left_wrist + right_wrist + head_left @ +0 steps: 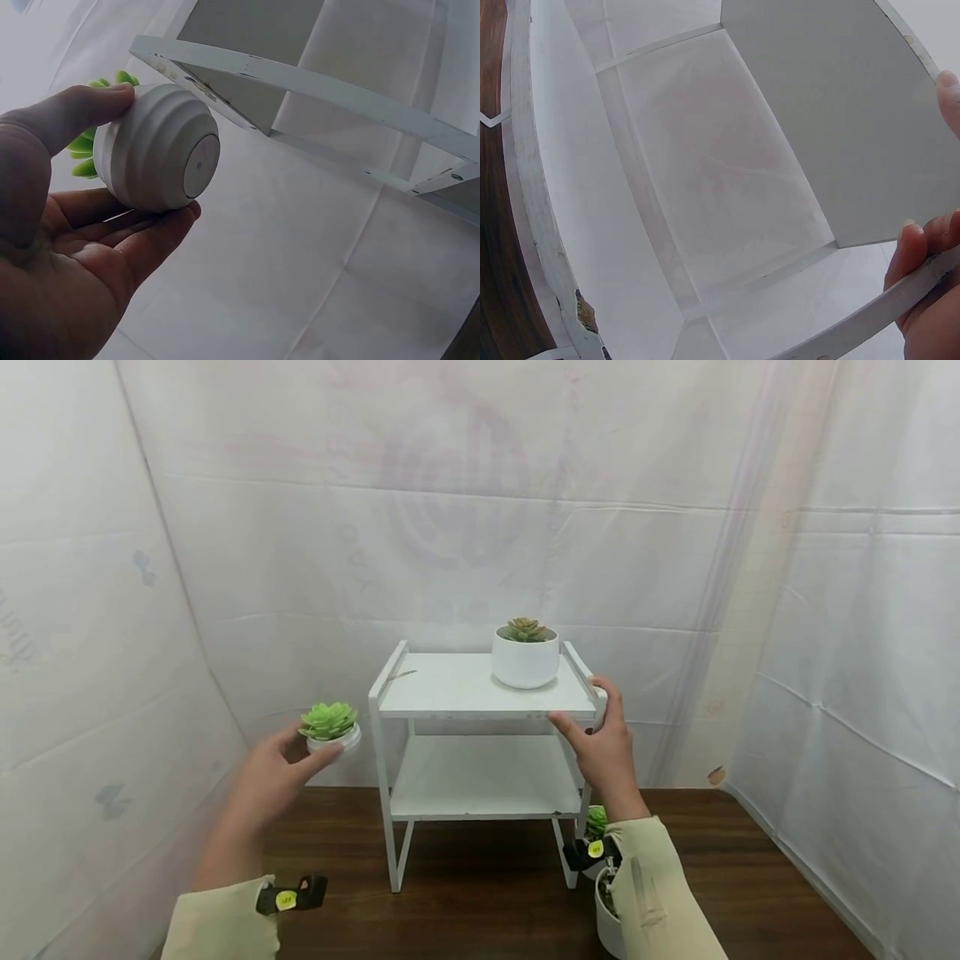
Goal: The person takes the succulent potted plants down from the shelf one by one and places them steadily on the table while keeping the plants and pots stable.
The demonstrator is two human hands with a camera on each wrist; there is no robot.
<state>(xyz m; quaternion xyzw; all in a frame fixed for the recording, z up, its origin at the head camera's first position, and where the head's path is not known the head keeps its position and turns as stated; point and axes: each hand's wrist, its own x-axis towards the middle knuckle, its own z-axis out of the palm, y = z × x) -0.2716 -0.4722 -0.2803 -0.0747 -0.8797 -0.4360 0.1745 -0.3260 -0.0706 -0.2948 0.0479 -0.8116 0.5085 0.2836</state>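
Note:
My left hand (273, 777) pinches a small white ribbed pot (161, 146) between thumb and fingers, raised left of the white two-tier shelf (483, 777). A bright green succulent (328, 721) fills its top. The left wrist view shows the pot tilted, its round base turned toward the camera. My right hand (606, 747) grips the shelf's front right corner, thumb at the top board's front edge and fingers around the right side. On the top board, toward the right, stands a smooth white pot (525, 662) with a reddish-green succulent (524, 629).
Below my right forearm, a potted green plant (596, 823) and another white pot (609, 918) stand on the dark wooden table (480, 914), partly hidden by the sleeve and wrist strap. White sheeting (450, 527) hangs behind and on both sides. The lower board's front edge is chipped.

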